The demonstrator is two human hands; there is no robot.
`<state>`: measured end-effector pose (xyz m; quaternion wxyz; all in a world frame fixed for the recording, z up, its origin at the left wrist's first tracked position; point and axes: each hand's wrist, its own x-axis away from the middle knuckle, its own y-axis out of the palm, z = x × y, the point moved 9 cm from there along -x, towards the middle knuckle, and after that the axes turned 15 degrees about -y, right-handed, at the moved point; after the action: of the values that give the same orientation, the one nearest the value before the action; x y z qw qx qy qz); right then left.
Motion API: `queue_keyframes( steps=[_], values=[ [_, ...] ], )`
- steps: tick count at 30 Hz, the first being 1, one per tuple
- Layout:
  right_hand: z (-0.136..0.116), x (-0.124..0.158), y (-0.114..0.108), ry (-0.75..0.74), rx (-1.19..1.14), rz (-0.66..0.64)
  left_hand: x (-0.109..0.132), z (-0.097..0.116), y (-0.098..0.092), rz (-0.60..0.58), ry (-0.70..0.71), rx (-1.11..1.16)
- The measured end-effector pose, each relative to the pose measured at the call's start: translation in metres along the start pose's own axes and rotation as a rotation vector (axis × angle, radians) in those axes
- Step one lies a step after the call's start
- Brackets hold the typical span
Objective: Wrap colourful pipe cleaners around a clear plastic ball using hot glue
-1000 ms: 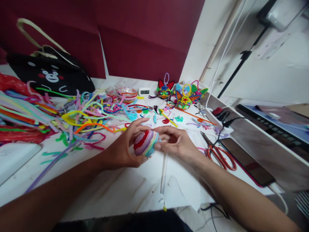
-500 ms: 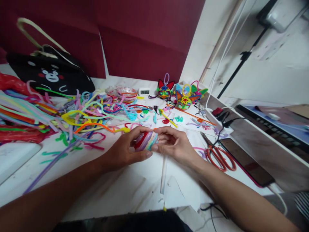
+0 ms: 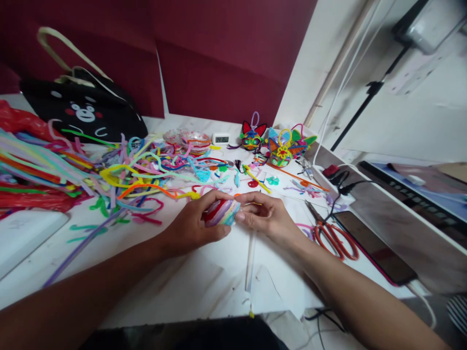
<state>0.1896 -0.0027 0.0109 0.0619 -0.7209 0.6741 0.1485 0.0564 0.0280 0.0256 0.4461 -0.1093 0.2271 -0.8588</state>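
Observation:
Between my two hands, above the white tabletop (image 3: 204,287), is a rounded ball (image 3: 221,212) wrapped in coloured pipe cleaners, with red, purple, pale yellow and blue bands. My left hand (image 3: 195,218) grips its left side, thumb below and fingers over the top. At its right edge, my right hand (image 3: 266,216) pinches with thumb and fingers. Whether the right fingertips also hold a strand end cannot be made out. Beneath the right hand a thin translucent stick (image 3: 250,262) lies on the table.
Loose pipe cleaners (image 3: 146,170) pile up at left beside a black bag (image 3: 83,112). Finished cat-faced ornaments (image 3: 280,150) and a small digital clock (image 3: 221,139) stand at the back. Orange-handled scissors (image 3: 332,236) and a phone (image 3: 375,248) lie at right, near cables.
The whole view has shifted slightly, so the scene sits a little further right. The ball has turned slightly in my fingers, and both hands still hold it.

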Motion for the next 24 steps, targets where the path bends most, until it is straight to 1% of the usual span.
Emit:
queue_keyframes(
  steps=[4, 8, 14, 20, 24],
  values=[
    [0.0011, 0.0002, -0.0005, 0.006, -0.008, 0.012, 0.0006, 0.0009, 0.0009, -0.011, -0.011, 0.014],
    [0.0023, 0.0010, 0.0001, 0.007, 0.001, 0.029, 0.0020, 0.0031, 0.0010, 0.003, -0.006, 0.003],
    [0.0045, 0.0016, 0.0013, 0.007, -0.013, 0.043, 0.0014, 0.0003, 0.0015, 0.004, -0.019, 0.025],
    [0.0068, 0.0025, 0.0044, 0.016, -0.044, 0.035, 0.0020, 0.0002, 0.0017, 0.037, -0.026, 0.014],
    [0.0055, 0.0032, 0.0064, -0.020, -0.027, 0.015, 0.0024, 0.0008, 0.0016, 0.046, -0.025, 0.036]
  ],
)
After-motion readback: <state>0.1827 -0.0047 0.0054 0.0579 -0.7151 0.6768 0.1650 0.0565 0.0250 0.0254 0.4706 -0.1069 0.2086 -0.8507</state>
